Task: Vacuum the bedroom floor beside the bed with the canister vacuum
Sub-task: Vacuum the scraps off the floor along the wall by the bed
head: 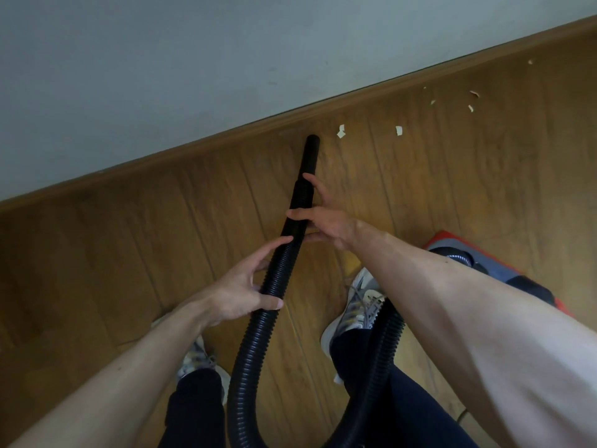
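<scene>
The black ribbed hose (pixel 258 337) looks light and bendy; it loops down between the person's legs and back up toward the red and grey canister vacuum (pixel 452 250), which sits on the floor at the right, half hidden behind the right forearm. The hose would likely sag and twist if held only on the ribs, so the better place to take hold is the stiff end, where the smooth nozzle (pixel 310 156) joins it. The right hand (pixel 329 224) is there now, its grip a pinch with the thumb across the collar and the fingers behind. The left hand (pixel 239 292) sits lower, its grip wrapped round the ribbed part, with the forefinger stretched along it. The nozzle tip points down near the brown baseboard (pixel 193 153), just short of the nearest of the paper scraps (pixel 340 130), which trail off to the right along the wall side. The floor (pixel 129 253) is smooth wood-pattern planking, so the scraps should lift easily. Above the baseboard is a plain pale wall (pixel 161 76). No bed is in view.
</scene>
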`<state>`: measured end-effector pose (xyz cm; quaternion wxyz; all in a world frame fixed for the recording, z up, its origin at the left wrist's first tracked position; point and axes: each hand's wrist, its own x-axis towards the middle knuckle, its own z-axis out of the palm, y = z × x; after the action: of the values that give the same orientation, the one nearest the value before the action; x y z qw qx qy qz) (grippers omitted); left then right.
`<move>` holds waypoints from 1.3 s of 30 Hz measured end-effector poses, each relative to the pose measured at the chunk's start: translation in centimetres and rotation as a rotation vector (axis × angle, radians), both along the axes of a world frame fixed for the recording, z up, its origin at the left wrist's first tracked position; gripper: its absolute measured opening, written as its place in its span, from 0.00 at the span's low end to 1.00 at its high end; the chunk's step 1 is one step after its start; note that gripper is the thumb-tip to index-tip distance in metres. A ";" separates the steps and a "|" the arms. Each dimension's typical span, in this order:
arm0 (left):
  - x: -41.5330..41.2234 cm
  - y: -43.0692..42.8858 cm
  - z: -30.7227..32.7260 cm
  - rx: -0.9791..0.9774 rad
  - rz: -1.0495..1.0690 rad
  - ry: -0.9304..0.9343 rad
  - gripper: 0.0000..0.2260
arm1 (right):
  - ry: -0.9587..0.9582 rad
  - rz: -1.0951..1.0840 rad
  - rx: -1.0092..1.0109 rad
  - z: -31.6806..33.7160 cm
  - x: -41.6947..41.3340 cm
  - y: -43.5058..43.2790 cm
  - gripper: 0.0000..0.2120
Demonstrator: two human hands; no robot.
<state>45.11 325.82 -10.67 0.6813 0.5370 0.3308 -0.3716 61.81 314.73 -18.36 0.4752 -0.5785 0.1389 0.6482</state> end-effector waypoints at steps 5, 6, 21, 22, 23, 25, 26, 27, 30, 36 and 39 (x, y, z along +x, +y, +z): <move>2.4 -0.6 0.1 -0.009 -0.058 0.010 0.43 | -0.004 -0.040 -0.001 0.2 1.9 -1.4 0.42; 2.8 -0.8 0.1 -0.013 -0.063 0.017 0.43 | -0.005 -0.049 -0.002 0.3 2.3 -1.7 0.42; 7.0 -2.6 -0.6 -0.017 -0.153 0.000 0.42 | -0.008 -0.125 -0.029 -0.4 5.5 -4.8 0.43; 7.3 -2.8 -0.6 -0.018 -0.163 0.000 0.43 | -0.011 -0.131 -0.034 -0.4 5.7 -5.1 0.43; 7.6 -3.1 -0.6 -0.020 -0.172 -0.001 0.43 | -0.016 -0.134 -0.038 -0.4 5.9 -5.5 0.43; 8.2 -3.5 -0.7 -0.025 -0.185 0.003 0.43 | -0.018 -0.143 -0.045 -0.3 6.4 -6.2 0.43; 8.6 -3.8 -0.7 -0.027 -0.191 0.008 0.43 | -0.017 -0.149 -0.048 -0.3 6.7 -6.5 0.43; 9.0 -4.0 -0.7 -0.031 -0.198 0.009 0.43 | -0.016 -0.158 -0.052 -0.2 6.9 -6.9 0.43; 10.1 -4.5 -0.9 -0.043 -0.229 -0.023 0.44 | -0.014 -0.176 -0.064 -0.1 7.8 -7.7 0.43; 12.3 -5.8 -0.8 -0.048 -0.276 -0.049 0.43 | -0.028 -0.207 -0.092 0.1 9.5 -9.5 0.42; 13.2 -6.3 -0.9 -0.046 -0.294 -0.054 0.43 | -0.029 -0.211 -0.096 0.1 10.3 -10.1 0.42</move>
<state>58.28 319.54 -11.54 0.6402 0.5737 0.2214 -0.4604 72.12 304.62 -18.23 0.5145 -0.5921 0.2228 0.5788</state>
